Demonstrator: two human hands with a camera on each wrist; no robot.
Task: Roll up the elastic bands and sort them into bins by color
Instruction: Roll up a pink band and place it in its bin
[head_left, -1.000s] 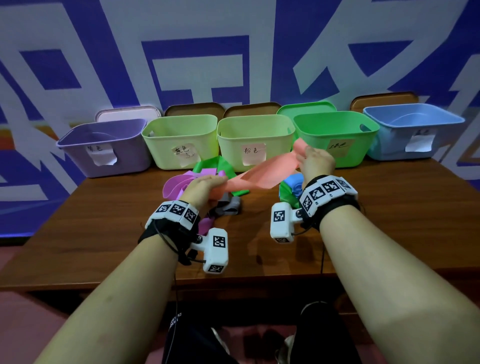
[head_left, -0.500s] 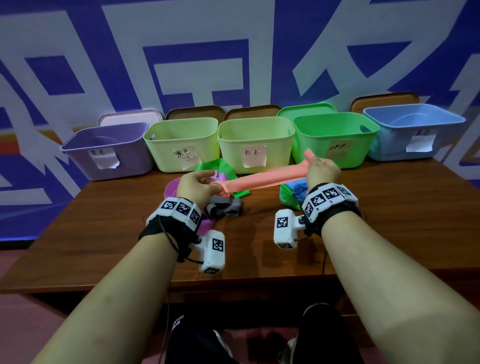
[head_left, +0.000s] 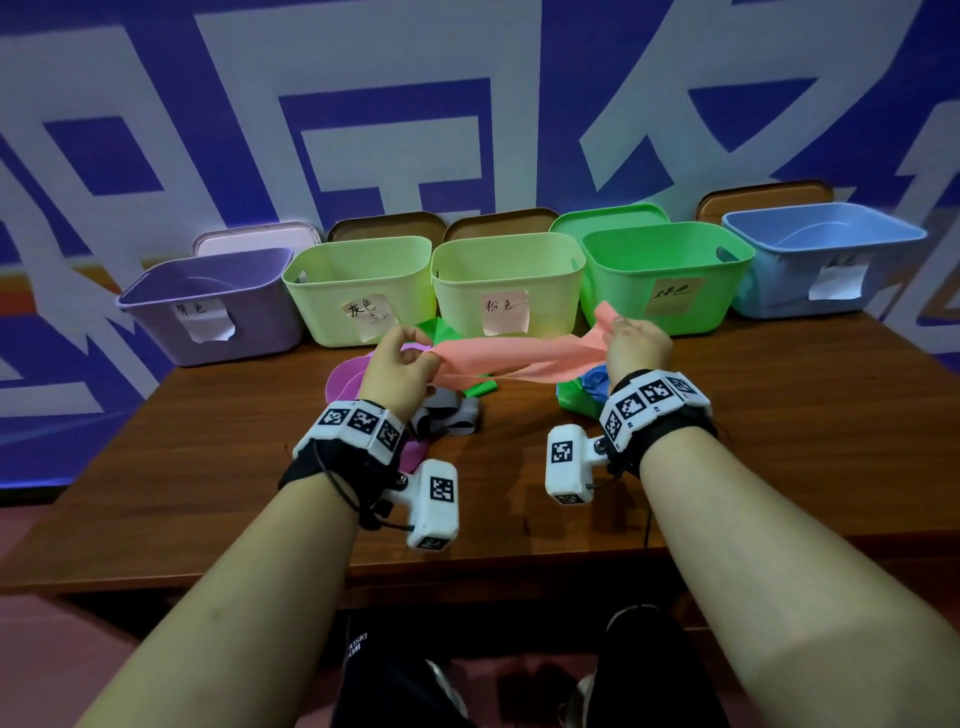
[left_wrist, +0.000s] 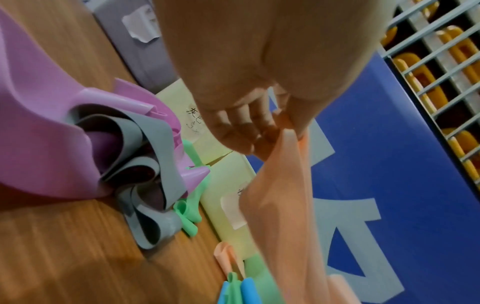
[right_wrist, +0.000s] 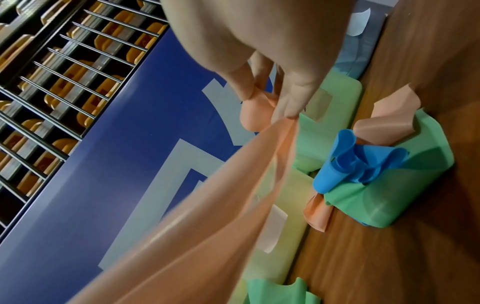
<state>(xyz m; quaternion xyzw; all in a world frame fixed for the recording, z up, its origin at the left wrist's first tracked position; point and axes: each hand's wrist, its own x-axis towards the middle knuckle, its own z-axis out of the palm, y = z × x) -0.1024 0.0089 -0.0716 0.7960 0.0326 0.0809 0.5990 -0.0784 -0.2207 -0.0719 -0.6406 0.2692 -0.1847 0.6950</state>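
Observation:
A salmon-pink elastic band (head_left: 514, 356) (left_wrist: 280, 205) (right_wrist: 207, 216) hangs stretched between both hands above the table. My left hand (head_left: 400, 364) (left_wrist: 262, 131) pinches its left end, and my right hand (head_left: 631, 340) (right_wrist: 272, 102) pinches its right end. Beneath it lie a purple band (head_left: 345, 374) (left_wrist: 44, 131), a grey band (head_left: 447, 415) (left_wrist: 153, 164), a green band (head_left: 480, 387) (right_wrist: 389, 195) and a blue band (head_left: 595, 382) (right_wrist: 355, 162). Five bins stand along the back: purple (head_left: 208, 312), light green (head_left: 358, 286), pale yellow (head_left: 506, 280), green (head_left: 670, 270) and blue (head_left: 826, 254).
The wooden table (head_left: 779, 441) has bare surface to the left, to the right and toward its front edge. Lids lean behind the bins against a blue and white wall (head_left: 467, 104). Each bin carries a paper label. The person's legs show below the table edge.
Both hands have risen slightly, still apart with the pink band between them. The band, pulled narrow half a second ago, now hangs wider and looser. The other bands have not moved.

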